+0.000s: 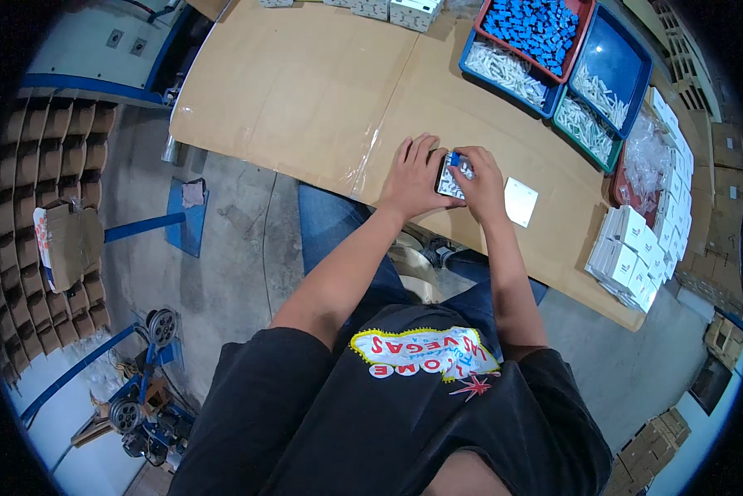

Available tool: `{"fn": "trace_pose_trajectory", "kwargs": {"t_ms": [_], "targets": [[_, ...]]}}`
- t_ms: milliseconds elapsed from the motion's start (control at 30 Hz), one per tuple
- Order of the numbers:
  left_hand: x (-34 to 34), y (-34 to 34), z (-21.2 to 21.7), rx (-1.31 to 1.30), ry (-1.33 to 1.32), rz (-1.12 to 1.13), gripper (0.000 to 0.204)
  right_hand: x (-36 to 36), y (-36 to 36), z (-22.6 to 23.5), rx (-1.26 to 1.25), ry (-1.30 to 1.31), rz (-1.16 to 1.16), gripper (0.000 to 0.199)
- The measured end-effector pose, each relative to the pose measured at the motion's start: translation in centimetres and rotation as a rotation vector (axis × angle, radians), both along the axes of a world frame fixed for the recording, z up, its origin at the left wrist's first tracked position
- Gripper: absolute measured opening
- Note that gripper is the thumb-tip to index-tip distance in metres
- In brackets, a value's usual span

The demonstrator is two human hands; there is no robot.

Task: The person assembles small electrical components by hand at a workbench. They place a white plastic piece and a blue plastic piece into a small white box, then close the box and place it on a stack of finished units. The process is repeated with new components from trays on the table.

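A small dark-edged box point(444, 187) with white pieces inside lies at the table's front edge. My left hand point(413, 178) is closed around its left side, the thumb along the near edge. Over its right side, my right hand point(485, 183) has its fingers bent together by a small blue piece point(454, 159) at the box's far end. Whether the fingertips grip this piece or only press on it is hard to make out. Just right of my right hand, a flat white card point(521, 202) rests on the table.
The cardboard-covered table point(305, 91) holds a red tray of blue pieces point(537, 33) at the far right. Blue trays point(508, 73) and a green tray point(585, 131) there contain white sticks. White flat boxes point(628, 255) are stacked at the right edge; more boxes point(415, 12) stand at the back.
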State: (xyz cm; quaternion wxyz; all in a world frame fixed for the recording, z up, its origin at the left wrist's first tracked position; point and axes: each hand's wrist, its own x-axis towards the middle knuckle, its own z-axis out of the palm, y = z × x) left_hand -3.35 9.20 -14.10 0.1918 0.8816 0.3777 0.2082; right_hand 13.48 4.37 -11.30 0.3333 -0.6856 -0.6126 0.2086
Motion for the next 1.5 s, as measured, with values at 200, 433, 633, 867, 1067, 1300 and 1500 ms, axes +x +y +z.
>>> {"fn": "trace_pose_trajectory", "kwargs": {"t_ms": [200, 433, 633, 867, 1067, 1300, 1500], "targets": [[0.0, 0.1, -0.1, -0.005, 0.027, -0.009, 0.104, 0.0, 0.0, -1.2, 0.025, 0.025, 0.01, 0.033], [0.0, 0.1, -0.1, 0.008, 0.028, -0.012, 0.102, -0.2, 0.1, -0.8, 0.057, -0.049, 0.006, 0.032], [0.0, 0.1, 0.2, 0.003, 0.027, -0.007, 0.102, -0.2, 0.2, -0.5, 0.045, -0.093, 0.008, 0.032], [0.1, 0.1, 0.4, 0.01, 0.023, -0.006, 0.104, 0.1, 0.7, -0.1, -0.071, -0.124, 0.008, 0.032], [0.0, 0.1, 0.3, -0.003, 0.002, -0.012, 0.1, 0.1, 0.6, -0.1, -0.066, -0.136, 0.041, 0.034], [-0.1, 0.0, 0.1, -0.009, -0.003, -0.005, 0.081, -1.1, -2.6, -0.2, 0.044, -0.438, 0.034, 0.043], [0.0, 0.1, -1.8, 0.085, 0.033, -0.003, 0.074, -2.9, -2.7, 0.7, -0.147, -0.599, 0.081, 0.047]]}}
